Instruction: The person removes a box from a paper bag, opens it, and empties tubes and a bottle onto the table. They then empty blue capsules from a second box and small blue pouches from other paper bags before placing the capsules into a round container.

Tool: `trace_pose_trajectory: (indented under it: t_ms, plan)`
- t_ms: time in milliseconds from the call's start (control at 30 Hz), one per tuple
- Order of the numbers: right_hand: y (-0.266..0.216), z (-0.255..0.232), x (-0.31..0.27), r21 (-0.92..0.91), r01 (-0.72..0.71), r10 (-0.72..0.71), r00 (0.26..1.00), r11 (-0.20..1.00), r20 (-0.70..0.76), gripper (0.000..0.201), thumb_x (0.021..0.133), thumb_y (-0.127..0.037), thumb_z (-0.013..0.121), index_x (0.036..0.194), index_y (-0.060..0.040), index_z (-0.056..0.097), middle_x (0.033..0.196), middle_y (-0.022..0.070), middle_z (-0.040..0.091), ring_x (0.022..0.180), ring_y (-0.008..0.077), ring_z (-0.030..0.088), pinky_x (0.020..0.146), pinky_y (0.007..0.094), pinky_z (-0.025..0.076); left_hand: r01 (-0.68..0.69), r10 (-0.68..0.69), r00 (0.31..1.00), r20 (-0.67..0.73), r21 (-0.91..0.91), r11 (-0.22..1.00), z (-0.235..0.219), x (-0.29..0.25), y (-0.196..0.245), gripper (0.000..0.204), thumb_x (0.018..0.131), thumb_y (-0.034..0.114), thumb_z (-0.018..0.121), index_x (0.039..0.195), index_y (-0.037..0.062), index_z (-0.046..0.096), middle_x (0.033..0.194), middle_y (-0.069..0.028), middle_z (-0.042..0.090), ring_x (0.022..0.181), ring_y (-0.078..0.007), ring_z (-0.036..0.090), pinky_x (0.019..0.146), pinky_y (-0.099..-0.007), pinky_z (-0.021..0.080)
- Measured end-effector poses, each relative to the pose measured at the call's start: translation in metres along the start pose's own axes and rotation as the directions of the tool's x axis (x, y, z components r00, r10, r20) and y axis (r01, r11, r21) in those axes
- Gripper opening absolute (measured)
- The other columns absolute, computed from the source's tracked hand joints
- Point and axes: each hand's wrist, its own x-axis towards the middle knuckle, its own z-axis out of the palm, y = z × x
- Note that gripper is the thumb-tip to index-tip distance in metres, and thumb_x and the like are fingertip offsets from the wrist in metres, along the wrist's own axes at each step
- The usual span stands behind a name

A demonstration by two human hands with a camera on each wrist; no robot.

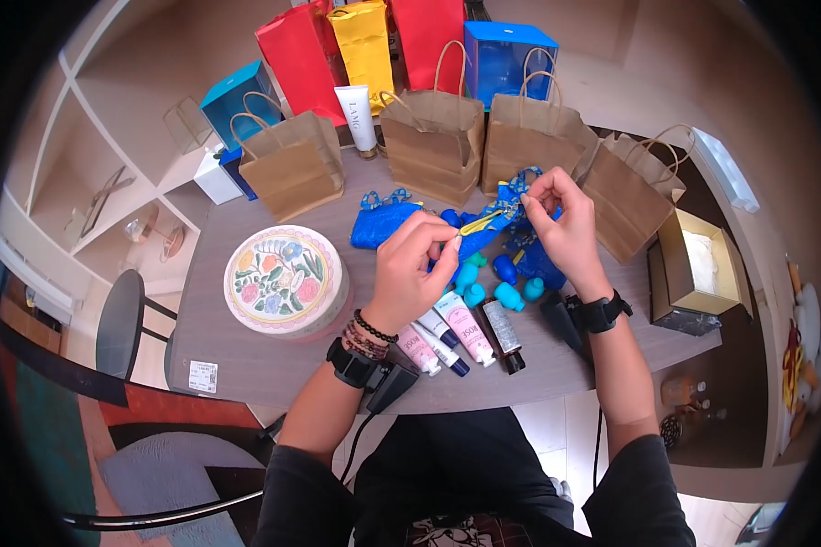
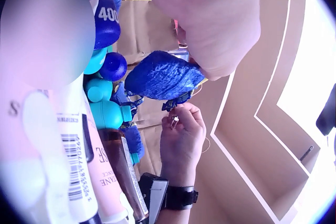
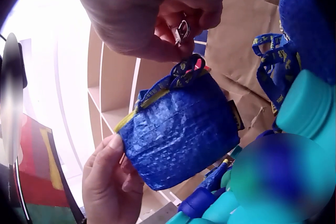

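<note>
A small blue woven pouch (image 3: 181, 129) with a yellow zip edge and patterned straps hangs between both hands. My left hand (image 1: 415, 269) pinches one top corner of it; in the right wrist view that left hand (image 3: 113, 182) has its thumb on the yellow edge. The right hand (image 1: 566, 228) pinches the strap end at the other corner, and a small metal clasp (image 3: 182, 32) shows within its fingers. In the left wrist view, the pouch (image 2: 163, 76) hangs above the table, with the right hand (image 2: 182, 140) at its strap.
Below the hands lie turquoise bottles (image 1: 509, 296), pink tubes (image 1: 470, 330), a dark bottle (image 1: 502, 333) and another blue pouch (image 1: 383, 224). A round floral box (image 1: 287, 281) stands left. Paper bags (image 1: 296, 169) line the back; an open box (image 1: 702, 264) sits right.
</note>
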Motion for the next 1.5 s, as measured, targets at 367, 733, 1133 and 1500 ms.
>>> trace_pose_trajectory:
  t_ms: [367, 733, 1133, 1500]
  plan:
    - [0.006, -0.002, 0.0, 0.358, -0.136, 0.102, 0.988, 0.924, 0.112, 0.005, 0.08, -0.002, 0.061, 0.082, -0.0026, 0.056, 0.071, -0.0014, 0.054, 0.066, 0.0055, 0.048, 0.061, 0.021, 0.039, 0.131, -0.132, 0.991, -0.025, -0.038, 0.991, -0.004, -0.001, -0.002, 0.005, 0.082, -0.001, 0.059, 0.087, -0.0018, 0.057, 0.087, -0.0081, 0.056, 0.063, -0.0092, 0.052, 0.05, -0.0194, 0.042]
    - [-0.007, -0.001, -0.001, 0.257, -0.03, -0.01, 0.988, 0.966, 0.154, 0.021, 0.084, -0.011, 0.059, 0.103, -0.0028, 0.059, 0.09, 0.0059, 0.062, 0.089, 0.0164, 0.056, 0.077, 0.0267, 0.043, 0.179, -0.181, 0.983, -0.03, -0.064, 0.982, -0.002, -0.002, -0.006, 0.007, 0.081, -0.003, 0.058, 0.087, -0.0015, 0.056, 0.086, -0.0088, 0.055, 0.066, -0.0125, 0.057, 0.049, -0.0219, 0.048]
    - [-0.01, -0.014, -0.002, 0.485, -0.354, 0.183, 0.913, 0.8, 0.363, 0.013, 0.083, -0.008, 0.063, 0.093, -0.0008, 0.062, 0.09, 0.0031, 0.062, 0.08, 0.0084, 0.057, 0.075, 0.0227, 0.045, 0.199, -0.202, 0.978, -0.055, -0.047, 0.979, -0.001, -0.003, -0.009, 0.005, 0.082, -0.002, 0.056, 0.086, -0.0024, 0.054, 0.084, -0.009, 0.053, 0.065, -0.013, 0.056, 0.052, -0.0228, 0.049]
    - [-0.003, -0.021, 0.004, 0.668, -0.521, 0.206, 0.844, 0.531, 0.494, 0.016, 0.084, -0.009, 0.059, 0.099, -0.0032, 0.057, 0.081, -0.0009, 0.055, 0.071, 0.0048, 0.051, 0.061, 0.0189, 0.042, 0.209, -0.21, 0.977, -0.025, -0.046, 0.977, -0.001, -0.002, -0.006, 0.005, 0.083, 0.0, 0.056, 0.088, -0.0024, 0.054, 0.086, -0.0097, 0.053, 0.067, -0.0141, 0.057, 0.054, -0.0236, 0.049]
